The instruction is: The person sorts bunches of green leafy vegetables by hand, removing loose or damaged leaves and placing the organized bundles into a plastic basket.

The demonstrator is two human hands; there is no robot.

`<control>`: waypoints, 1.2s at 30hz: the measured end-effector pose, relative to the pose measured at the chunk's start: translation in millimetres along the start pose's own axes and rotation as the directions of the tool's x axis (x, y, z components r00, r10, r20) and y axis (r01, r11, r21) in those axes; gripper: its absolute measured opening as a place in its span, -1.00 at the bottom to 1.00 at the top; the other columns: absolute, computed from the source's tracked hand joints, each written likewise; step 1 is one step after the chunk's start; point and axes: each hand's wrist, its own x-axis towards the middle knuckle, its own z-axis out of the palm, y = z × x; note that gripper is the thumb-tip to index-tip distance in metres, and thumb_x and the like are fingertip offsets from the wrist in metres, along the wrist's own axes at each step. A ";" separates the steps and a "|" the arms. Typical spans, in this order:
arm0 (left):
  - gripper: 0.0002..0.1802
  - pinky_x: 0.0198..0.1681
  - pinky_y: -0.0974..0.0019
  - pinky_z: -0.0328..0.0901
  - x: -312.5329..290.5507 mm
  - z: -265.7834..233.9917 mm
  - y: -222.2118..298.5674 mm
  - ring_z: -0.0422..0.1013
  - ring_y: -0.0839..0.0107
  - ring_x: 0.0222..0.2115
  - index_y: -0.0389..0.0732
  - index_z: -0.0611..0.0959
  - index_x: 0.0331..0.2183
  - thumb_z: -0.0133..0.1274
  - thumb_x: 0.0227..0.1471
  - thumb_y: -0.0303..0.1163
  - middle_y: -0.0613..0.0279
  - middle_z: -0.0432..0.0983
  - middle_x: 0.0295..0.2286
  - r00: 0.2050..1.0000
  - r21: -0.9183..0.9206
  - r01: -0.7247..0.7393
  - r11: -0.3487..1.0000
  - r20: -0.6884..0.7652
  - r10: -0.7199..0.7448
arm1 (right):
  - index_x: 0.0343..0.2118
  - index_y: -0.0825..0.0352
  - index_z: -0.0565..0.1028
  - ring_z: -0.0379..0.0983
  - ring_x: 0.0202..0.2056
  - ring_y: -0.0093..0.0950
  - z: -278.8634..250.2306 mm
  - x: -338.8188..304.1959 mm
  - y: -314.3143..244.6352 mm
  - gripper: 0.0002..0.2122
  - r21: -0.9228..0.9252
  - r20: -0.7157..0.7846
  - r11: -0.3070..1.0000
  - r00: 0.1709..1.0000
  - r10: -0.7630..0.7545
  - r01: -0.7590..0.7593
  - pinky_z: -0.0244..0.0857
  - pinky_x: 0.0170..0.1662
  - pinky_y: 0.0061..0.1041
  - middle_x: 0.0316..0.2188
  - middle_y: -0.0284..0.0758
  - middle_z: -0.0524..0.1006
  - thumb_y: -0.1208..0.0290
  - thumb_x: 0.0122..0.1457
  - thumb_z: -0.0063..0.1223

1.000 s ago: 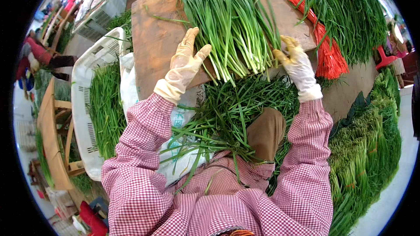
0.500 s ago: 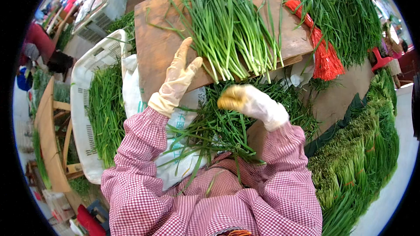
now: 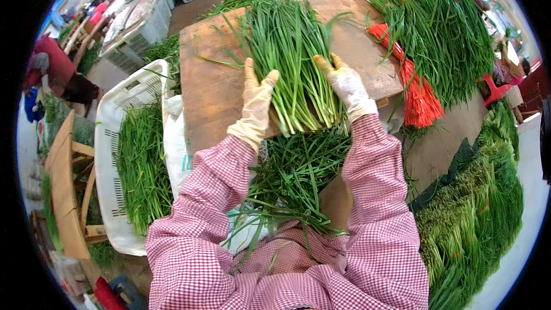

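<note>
So the bunch of long green stalks [image 3: 293, 74] is at 12 o'clock, lying on a brown board [image 3: 209, 95], pale ends toward the wearer and reaching the near edge. Left hand [image 3: 256, 103] (pale glove) is at the bunch's 8 o'clock side, thumb spread well away from the fingers, thumb tip right by the stalks. Right hand [image 3: 344, 86] is at the bunch's 4 o'clock side, two digits apart against the stalks; the others are hidden, so I can't tell if they're pinching any. Red strands [image 3: 413, 92] sit between 2 and 3 o'clock, tied greens [image 3: 442, 34] at 2, loose leaves [image 3: 304, 163] around 6, and a white crate [image 3: 112, 195] of greens around 9.
</note>
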 end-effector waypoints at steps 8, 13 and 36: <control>-0.35 -0.17 0.43 0.33 -65.6 -5.1 19.9 0.36 0.47 -0.21 -0.16 0.14 0.11 0.04 0.02 -0.39 0.26 0.36 -0.15 0.968 -0.513 0.228 0.828 0.210 -0.137 | 0.01 0.42 0.25 0.43 -0.20 -0.45 38.7 -103.6 -34.3 -0.45 0.912 0.201 0.374 0.978 -0.057 -0.166 0.30 -0.14 -0.55 -0.17 -0.21 0.45 0.34 -0.02 0.19; -0.57 -0.15 0.43 0.33 -141.9 -29.0 35.2 0.39 0.47 -0.24 -0.17 0.36 -0.02 0.01 0.04 -0.40 0.27 0.42 -0.20 0.891 -0.567 0.447 0.692 0.346 -0.293 | 0.00 0.38 0.23 0.44 -0.23 -0.47 43.1 -192.8 -17.8 -0.50 0.892 0.437 -0.122 0.900 -0.010 -0.434 0.36 -0.15 -0.54 -0.19 -0.29 0.45 0.48 -0.01 0.17; 0.06 0.07 0.36 0.13 -202.3 -52.2 12.7 0.22 0.39 -0.01 -0.09 -0.06 0.18 0.28 -0.23 -0.40 0.22 0.24 -0.01 0.877 -0.291 0.469 0.834 0.264 -0.401 | 0.04 0.40 0.24 0.29 -0.07 -0.51 47.0 -239.3 -19.4 -0.37 0.853 0.498 0.151 0.866 0.050 -0.500 0.16 0.02 -0.51 -0.06 -0.28 0.36 -0.07 0.07 -0.06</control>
